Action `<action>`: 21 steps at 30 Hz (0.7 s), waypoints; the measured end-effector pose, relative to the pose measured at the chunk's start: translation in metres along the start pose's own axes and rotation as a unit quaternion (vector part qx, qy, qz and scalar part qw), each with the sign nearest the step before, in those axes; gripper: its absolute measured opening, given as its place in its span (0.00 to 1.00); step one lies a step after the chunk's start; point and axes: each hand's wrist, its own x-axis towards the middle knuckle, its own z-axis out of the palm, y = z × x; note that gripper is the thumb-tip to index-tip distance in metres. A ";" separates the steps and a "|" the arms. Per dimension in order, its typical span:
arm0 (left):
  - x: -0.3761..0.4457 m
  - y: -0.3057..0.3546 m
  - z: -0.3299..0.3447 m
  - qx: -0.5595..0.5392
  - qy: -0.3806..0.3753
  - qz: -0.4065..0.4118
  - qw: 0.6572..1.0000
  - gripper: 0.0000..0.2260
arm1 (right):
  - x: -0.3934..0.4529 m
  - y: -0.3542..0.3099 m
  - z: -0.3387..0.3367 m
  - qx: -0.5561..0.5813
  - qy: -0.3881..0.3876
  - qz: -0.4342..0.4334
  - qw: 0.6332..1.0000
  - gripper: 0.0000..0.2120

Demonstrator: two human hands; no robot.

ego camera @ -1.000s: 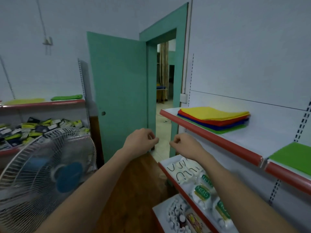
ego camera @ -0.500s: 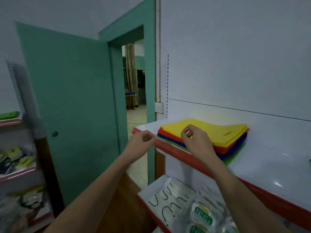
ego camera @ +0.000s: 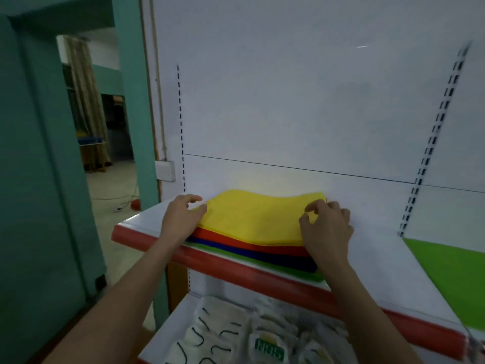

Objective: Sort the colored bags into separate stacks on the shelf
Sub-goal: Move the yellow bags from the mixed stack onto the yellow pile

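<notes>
Floppy, light yellow fabric bags [ego camera: 252,219] are topping the mixed pile on the white shelf [ego camera: 367,248]; left hand [ego camera: 181,219] is pinching the pile's left edge, right hand [ego camera: 328,229] is curling empty at its right edge.

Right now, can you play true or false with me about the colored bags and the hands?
1. The yellow bags are on top of the pile. True.
2. The blue bags lie above the red bags. False: blue lies under red.
3. The left hand is at the pile's left edge. True.
4. The right hand holds a green bag up in the air. False: it rests at the pile's right side.
5. A separate green bag lies further right on the shelf. True.
</notes>
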 end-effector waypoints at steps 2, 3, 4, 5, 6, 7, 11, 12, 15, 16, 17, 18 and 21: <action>0.009 -0.005 0.008 0.002 -0.035 -0.009 0.999 0.15 | -0.002 0.004 0.001 0.010 -0.017 0.048 0.999 0.10; 0.011 -0.007 0.012 0.002 -0.043 -0.010 0.999 0.16 | -0.004 0.006 0.002 0.017 -0.024 0.060 0.998 0.12; 0.011 -0.010 0.016 0.002 -0.044 -0.012 0.999 0.17 | -0.004 0.006 0.004 0.022 -0.028 0.071 0.997 0.14; 0.010 -0.013 0.018 0.005 -0.038 -0.013 0.999 0.18 | -0.005 0.006 0.005 0.024 -0.028 0.082 0.996 0.15; 0.010 -0.016 0.020 0.007 -0.034 -0.013 0.999 0.18 | -0.005 0.007 0.006 0.025 -0.025 0.095 0.995 0.17; 0.010 -0.019 0.021 0.007 -0.033 -0.010 0.999 0.18 | -0.006 0.007 0.008 0.026 -0.019 0.107 0.994 0.18; 0.017 -0.027 0.022 0.004 -0.050 -0.002 0.999 0.19 | -0.008 0.008 0.011 0.045 0.010 0.129 0.991 0.17; 0.019 -0.028 0.022 0.004 -0.056 -0.005 0.998 0.20 | -0.008 0.008 0.010 0.054 0.017 0.134 0.989 0.16; 0.022 -0.029 0.023 0.005 -0.084 -0.017 0.996 0.24 | -0.012 0.005 0.009 0.089 0.038 0.144 0.985 0.11; 0.022 -0.029 0.023 0.008 -0.093 -0.017 0.996 0.25 | -0.012 0.004 0.009 0.092 0.050 0.141 0.985 0.10; 0.022 -0.029 0.022 0.012 -0.100 -0.014 0.995 0.26 | -0.013 0.003 0.009 0.090 0.061 0.135 0.985 0.09; 0.022 -0.029 0.022 0.014 -0.104 -0.011 0.994 0.27 | -0.014 0.003 0.010 0.086 0.068 0.130 0.985 0.08; 0.023 -0.029 0.021 0.011 -0.113 -0.010 0.993 0.30 | -0.017 0.008 0.012 0.063 0.080 0.114 0.988 0.09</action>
